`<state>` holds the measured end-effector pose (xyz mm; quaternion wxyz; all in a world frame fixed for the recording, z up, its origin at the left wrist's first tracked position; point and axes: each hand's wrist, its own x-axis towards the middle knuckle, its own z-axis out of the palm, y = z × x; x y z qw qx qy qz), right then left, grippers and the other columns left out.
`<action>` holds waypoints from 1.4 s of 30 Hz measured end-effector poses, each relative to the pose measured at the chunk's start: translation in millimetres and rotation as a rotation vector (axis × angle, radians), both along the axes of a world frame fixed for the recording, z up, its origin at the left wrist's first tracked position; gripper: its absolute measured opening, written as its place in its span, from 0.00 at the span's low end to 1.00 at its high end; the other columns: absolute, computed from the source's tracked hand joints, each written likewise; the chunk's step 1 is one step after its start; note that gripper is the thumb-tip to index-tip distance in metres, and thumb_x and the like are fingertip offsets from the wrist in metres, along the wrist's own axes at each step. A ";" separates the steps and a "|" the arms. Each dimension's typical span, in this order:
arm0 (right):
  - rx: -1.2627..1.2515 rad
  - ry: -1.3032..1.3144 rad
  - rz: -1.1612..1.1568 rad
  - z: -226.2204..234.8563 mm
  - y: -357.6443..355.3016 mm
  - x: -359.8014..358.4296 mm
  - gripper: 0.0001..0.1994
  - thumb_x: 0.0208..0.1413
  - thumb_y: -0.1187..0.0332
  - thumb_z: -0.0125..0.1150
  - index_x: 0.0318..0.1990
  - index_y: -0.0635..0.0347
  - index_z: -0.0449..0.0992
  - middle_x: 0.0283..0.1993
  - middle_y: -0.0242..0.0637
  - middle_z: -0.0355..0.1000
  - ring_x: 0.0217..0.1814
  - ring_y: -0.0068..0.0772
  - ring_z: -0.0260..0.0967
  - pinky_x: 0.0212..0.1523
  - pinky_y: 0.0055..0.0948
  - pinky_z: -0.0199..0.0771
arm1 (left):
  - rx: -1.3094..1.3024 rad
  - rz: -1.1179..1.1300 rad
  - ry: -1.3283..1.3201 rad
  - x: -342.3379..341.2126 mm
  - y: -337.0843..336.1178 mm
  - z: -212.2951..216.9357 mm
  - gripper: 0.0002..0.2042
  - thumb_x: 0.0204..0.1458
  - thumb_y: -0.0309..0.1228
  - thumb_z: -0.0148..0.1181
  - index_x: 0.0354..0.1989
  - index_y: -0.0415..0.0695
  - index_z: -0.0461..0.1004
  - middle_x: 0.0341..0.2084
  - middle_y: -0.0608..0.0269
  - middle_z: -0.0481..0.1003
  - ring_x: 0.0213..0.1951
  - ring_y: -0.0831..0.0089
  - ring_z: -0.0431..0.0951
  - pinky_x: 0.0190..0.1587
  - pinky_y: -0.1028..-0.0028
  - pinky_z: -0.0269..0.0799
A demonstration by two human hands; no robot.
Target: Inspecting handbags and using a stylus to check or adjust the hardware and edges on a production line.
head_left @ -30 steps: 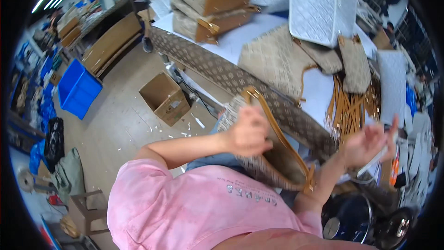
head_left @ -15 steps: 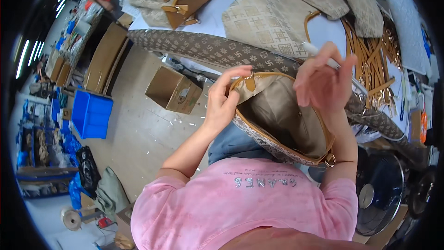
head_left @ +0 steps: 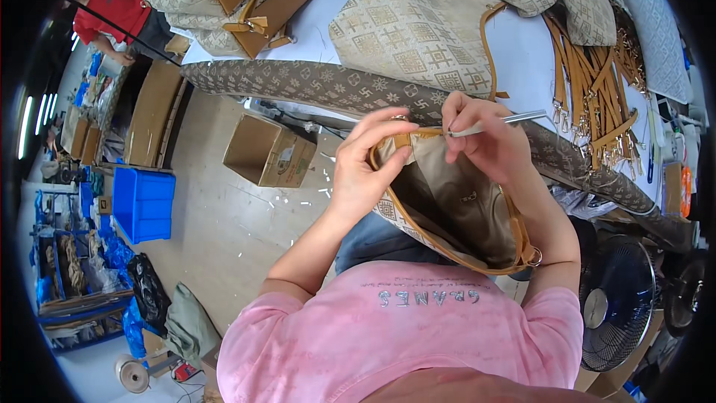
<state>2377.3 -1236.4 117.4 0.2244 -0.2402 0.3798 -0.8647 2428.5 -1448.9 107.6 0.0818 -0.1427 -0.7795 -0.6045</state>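
A patterned beige handbag [head_left: 429, 242] with tan trim hangs open before my body, its pale lining showing. Its left rim is pinched between the thumb and fingers of my left hand [head_left: 360, 172], close to a tan tab and a small metal ring. My right hand [head_left: 488, 138] is closed round a slim pen-like tool [head_left: 528, 116], white and silver. The tool's inner end lies near the far rim of the bag; whether it touches cannot be made out. Another metal ring [head_left: 535, 257] sits at the bag's right corner.
Beyond my hands a table holds a rolled patterned material [head_left: 298, 83], beige panels [head_left: 414, 37], tan straps with metal clasps [head_left: 597, 97] and stacked bags [head_left: 257, 0]. A cardboard box [head_left: 268, 153] and blue bin [head_left: 145, 205] are left. A fan [head_left: 619, 302] stands right. Someone in red [head_left: 115, 4] is far left.
My right hand has come down and left to the bag's far rim, bringing the tool with it. My left hand has kept its hold on the rim. The person in red shows more.
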 end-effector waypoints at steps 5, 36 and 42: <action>0.002 -0.051 -0.075 0.5 -6.3 -1.0 0.09 0.54 0.69 0.58 0.35 0.68 0.72 0.37 0.42 0.63 0.32 0.27 0.67 0.39 0.31 0.81 | 0.011 0.046 -0.069 -2.3 11.7 -3.3 0.15 0.47 0.16 0.58 0.45 0.38 0.72 0.46 0.61 0.71 0.47 0.78 0.71 0.51 0.78 0.65; 0.138 0.047 -0.232 -1.2 -5.8 3.3 0.05 0.56 0.74 0.56 0.31 0.62 0.65 0.31 0.38 0.66 0.24 0.20 0.63 0.29 0.22 0.74 | 0.207 0.115 0.072 -1.0 20.9 -11.0 0.05 0.45 0.16 0.65 0.31 0.37 0.80 0.52 0.49 0.73 0.51 0.67 0.74 0.52 0.72 0.68; 0.389 0.208 -0.288 0.4 -5.4 9.0 0.06 0.55 0.77 0.58 0.31 0.61 0.66 0.31 0.38 0.68 0.25 0.20 0.67 0.26 0.17 0.65 | 0.067 0.074 0.208 0.0 11.0 -9.4 0.07 0.44 0.16 0.65 0.33 0.38 0.81 0.53 0.51 0.72 0.44 0.69 0.79 0.47 0.73 0.73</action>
